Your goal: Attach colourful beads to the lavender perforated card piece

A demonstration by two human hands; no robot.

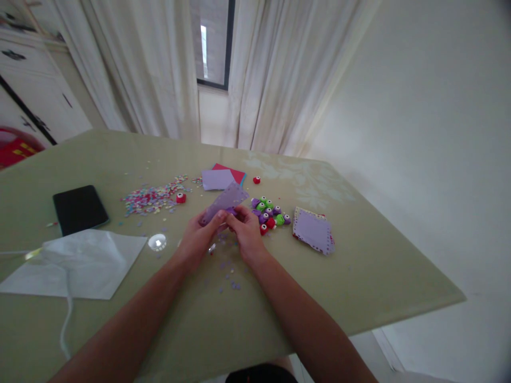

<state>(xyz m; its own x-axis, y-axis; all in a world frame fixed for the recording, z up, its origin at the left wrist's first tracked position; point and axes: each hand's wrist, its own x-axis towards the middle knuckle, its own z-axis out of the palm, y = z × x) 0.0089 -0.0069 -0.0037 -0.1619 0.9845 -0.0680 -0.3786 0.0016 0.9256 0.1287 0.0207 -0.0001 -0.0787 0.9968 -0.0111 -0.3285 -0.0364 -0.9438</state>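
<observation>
A light purple card (227, 201), with small holes along its edges, is held up over the middle of the table. My left hand (199, 234) is closed on its lower left part, thumb on top. My right hand (246, 231) is closed at the card's lower right edge. Between my thumbs shows a small, darker purple object (230, 211), mostly hidden by my fingers; I cannot make out its kind. Just right of my right hand lies a pile of small red, green and purple pieces with googly eyes (268, 213). Purple paper dots (235, 285) are scattered below my hands.
Hole-edged purple cards (313, 230) are stacked at right. Plain purple, red and blue cards (217, 180) lie behind my hands. A heap of coloured paper dots (151, 199), red eyed pieces (181, 198), a black tablet (80, 208), and a white sheet (91, 260) with a cable (68, 314) are at left.
</observation>
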